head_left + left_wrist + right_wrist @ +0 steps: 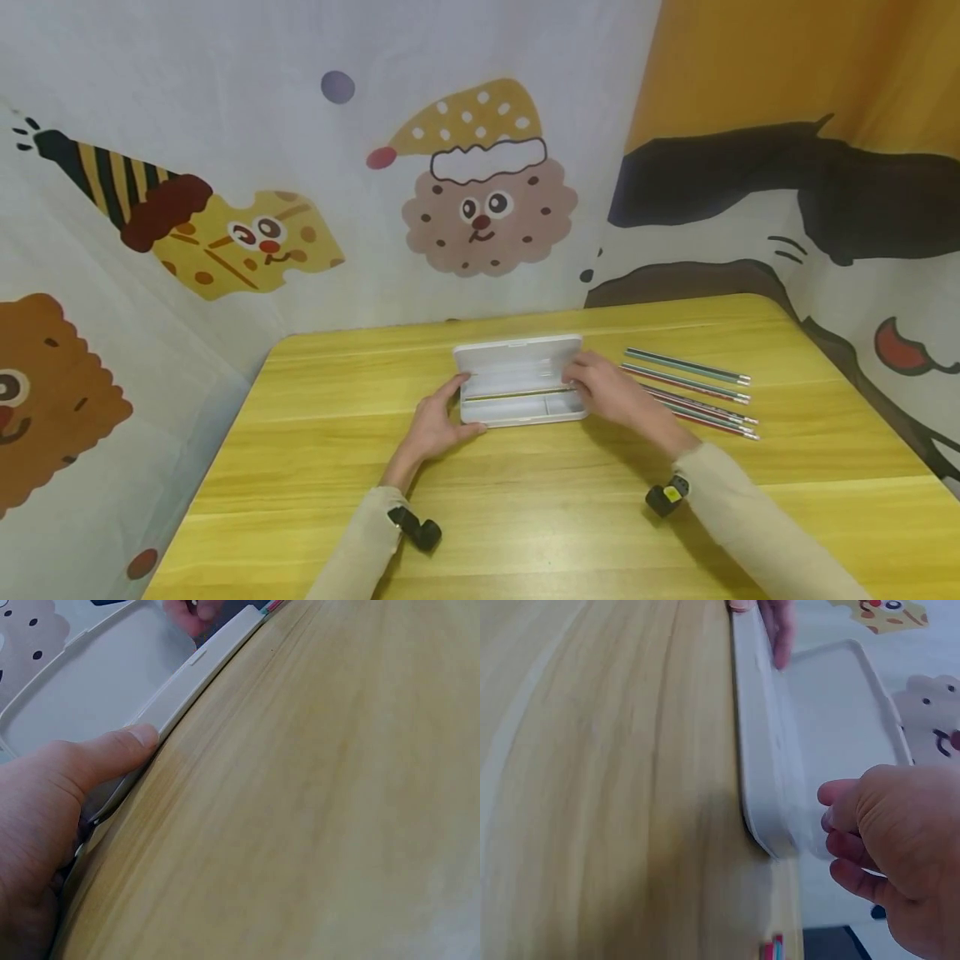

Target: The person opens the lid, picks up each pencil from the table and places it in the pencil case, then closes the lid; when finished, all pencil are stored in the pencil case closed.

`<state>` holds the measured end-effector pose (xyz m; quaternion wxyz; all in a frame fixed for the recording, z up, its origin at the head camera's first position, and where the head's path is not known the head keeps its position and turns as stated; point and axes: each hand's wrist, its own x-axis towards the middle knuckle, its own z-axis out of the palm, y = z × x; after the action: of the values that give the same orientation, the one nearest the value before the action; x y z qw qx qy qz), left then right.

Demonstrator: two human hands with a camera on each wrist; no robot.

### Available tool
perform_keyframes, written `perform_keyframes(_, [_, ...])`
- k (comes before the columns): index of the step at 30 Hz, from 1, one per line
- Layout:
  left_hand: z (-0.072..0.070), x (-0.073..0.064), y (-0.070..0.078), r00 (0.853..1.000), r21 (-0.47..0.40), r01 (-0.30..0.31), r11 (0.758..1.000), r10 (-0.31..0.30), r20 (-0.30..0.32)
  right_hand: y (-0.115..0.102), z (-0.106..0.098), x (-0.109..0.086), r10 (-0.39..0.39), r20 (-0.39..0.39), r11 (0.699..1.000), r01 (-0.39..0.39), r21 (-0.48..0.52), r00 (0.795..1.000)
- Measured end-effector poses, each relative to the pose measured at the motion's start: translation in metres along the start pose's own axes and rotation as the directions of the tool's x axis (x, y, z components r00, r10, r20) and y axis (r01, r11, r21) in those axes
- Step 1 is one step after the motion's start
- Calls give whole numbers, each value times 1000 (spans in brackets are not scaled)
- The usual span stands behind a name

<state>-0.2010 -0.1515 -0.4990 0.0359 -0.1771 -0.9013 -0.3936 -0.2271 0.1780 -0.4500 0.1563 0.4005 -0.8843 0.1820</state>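
Observation:
A white pencil case (517,410) stands on the table with its lid (517,358) raised at the back. Inside, a slim pencil (517,394) lies lengthwise, and a short divider marks off the right end of the front. My left hand (435,427) grips the case's left end, thumb along the front wall as the left wrist view shows. Over the right end is my right hand (600,385), its fingers (847,847) loosely bent beside the lid, with nothing seen between them in the right wrist view. In the head view its fingertips overlap the pencil's right end.
Several striped pencils (686,367) lie on the wooden table (337,467) right of the case, partly behind my right forearm, white-tipped ends pointing right. A cartoon-printed curtain (360,225) hangs behind the table's back edge.

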Motion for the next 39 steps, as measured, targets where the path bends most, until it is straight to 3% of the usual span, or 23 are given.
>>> perform_keyframes(4, [1, 0, 0, 1000, -9, -10, 1000, 10, -4, 7, -18, -20, 36, -43, 999, -34, 31, 998])
perform_keyframes(9, [0, -1, -1, 1000, -21, -1, 1000, 1, -4, 15, -44, -62, 143, -98, 989, -138, 57, 985])
perform_keyframes(14, [-1, -1, 0, 1000, -7, 17, 1000, -17, 0, 21, -62, -112, 247, -136, 969, -249, 4, 959])
perform_keyframes(21, [0, 0, -1, 1000, 7, 17, 1000, -17, 1, 30, -69, -162, 304, -168, 945, -320, -72, 938])
perform_keyframes(26, [0, 1, -1, 999, 1, 37, 999, -37, 3, 35, -72, -180, 367, -163, 919, -384, -90, 916])
perform_keyframes(33, [0, 1, 0, 1000, 2, 27, 1000, -27, 0, 37, -72, -188, 414, -153, 896, -431, -105, 897])
perform_keyframes(39, [0, 1, 1, 1000, 4, 17, 1000, -17, 8, 38, -71, -190, 414, -148, 892, -433, -131, 898])
